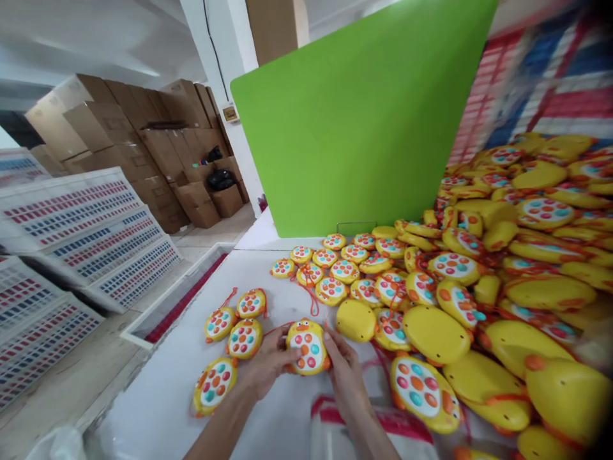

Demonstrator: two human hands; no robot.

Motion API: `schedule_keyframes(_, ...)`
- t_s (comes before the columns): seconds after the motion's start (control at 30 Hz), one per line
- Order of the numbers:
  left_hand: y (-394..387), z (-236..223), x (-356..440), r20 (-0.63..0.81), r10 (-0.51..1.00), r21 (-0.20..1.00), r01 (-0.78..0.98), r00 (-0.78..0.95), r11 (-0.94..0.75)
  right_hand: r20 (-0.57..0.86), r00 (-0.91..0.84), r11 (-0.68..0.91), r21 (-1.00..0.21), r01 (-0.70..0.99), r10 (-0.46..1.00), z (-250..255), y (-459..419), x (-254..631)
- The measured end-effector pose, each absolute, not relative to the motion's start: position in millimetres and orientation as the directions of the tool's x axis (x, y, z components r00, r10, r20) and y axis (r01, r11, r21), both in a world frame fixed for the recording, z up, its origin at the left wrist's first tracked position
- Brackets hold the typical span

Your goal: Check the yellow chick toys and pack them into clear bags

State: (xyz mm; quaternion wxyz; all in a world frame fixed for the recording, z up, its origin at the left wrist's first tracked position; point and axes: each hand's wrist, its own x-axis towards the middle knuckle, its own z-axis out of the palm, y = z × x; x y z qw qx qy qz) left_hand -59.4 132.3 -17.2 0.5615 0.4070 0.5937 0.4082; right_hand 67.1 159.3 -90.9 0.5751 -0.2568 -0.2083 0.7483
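Duck toy [310, 340] held between our left hand [269, 365] and right hand [345, 367]; heap [437, 335] right of our hands might slide, jogging our grip.

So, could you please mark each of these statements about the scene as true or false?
1. The left hand and right hand both touch one toy. True.
2. The upright board is blue. False: it is green.
3. A separate group of four toys lies left of the hands. True.
4. The big toy pile is on the left. False: it is on the right.
5. Cardboard boxes are stacked behind. True.
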Motion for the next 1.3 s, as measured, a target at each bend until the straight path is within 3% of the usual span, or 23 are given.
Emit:
schedule_keyframes(0.1,125.0,-16.2,-62.6,-0.325,0.943,0.942,0.061,-0.069,0.329,-0.107,-0.254,-0.263,-0.631,-0.73,0.961,-88.8,157.7,66.8)
schedule_keyframes(0.27,119.4,-15.7,-68.8,-0.137,0.988,0.972,0.184,-0.065,0.147,-0.038,-0.329,-0.263,-0.69,-0.674,0.944,-89.2,156.2,63.8)
schedule_keyframes(0.43,112.7,-15.7,-64.4,-0.169,0.984,0.964,0.198,-0.064,0.178,-0.027,-0.281,-0.208,-0.741,-0.639,0.959,-90.5,154.4,65.5)
schedule_keyframes(0.57,107.6,-15.3,-61.1,-0.114,0.991,0.964,0.236,-0.066,0.126,-0.048,-0.282,-0.222,-0.746,-0.628,0.958,-89.7,153.0,64.5)
schedule_keyframes(0.77,106.0,-12.3,-61.2,-0.06,0.988,0.877,0.466,-0.145,0.122,-0.063,-0.368,-0.293,-0.735,-0.612,0.928,-81.2,150.0,63.9)
schedule_keyframes(0.93,103.8,-14.6,-54.3,-0.144,0.986,0.913,0.372,-0.083,0.165,-0.026,-0.289,-0.192,-0.803,-0.564,0.957,-84.1,145.8,62.5)
schedule_keyframes(1.23,124.2,3.2,-70.2,-0.078,0.974,0.886,0.433,-0.215,0.167,-0.171,-0.279,-0.302,-0.783,-0.544,0.945,-85.2,144.4,57.5)
schedule_keyframes(1.3,129.3,5.6,-69.8,-0.126,0.963,0.893,0.395,-0.238,0.215,-0.194,-0.247,-0.303,-0.772,-0.559,0.949,-86.1,147.0,58.5)
